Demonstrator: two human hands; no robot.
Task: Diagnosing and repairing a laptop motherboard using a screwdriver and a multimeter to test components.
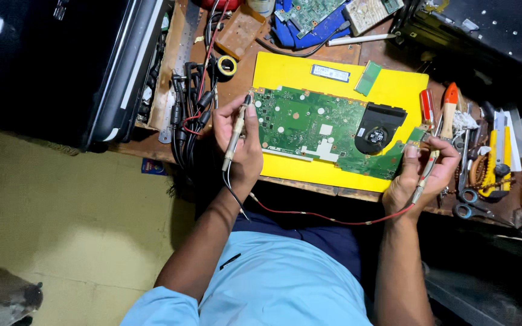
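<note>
On the yellow mat (285, 69) at the middle of the bench lies the green circuit board (309, 124), long side across, with a black round fan (377, 128) seated at its right end. Left hand (240, 142) is closed around a slim probe (235, 136) at the board's left edge, tip pointing up toward the top-left corner of the board, and a black lead trails from its lower end. Right hand (423, 178) is pinched on a second probe (427, 172) at the board's lower-right corner, thumb pressed close to the edge there; whether the tip touches the board, I cannot tell. A red wire (327, 217) sags from that probe below the board's front edge toward the left wrist. Above the board, on the mat, sit a small dark memory stick (330, 73) and a green strip (368, 78). Right of the board, a red-handled screwdriver (427, 107), an orange-handled tool (449, 111), a yellow cutter (492, 160) and blue-handled scissors (471, 204) crowd the bench. Left of the board, a bundle of black cables (188, 115) hangs over the edge beside a roll of tape (227, 65).
</note>
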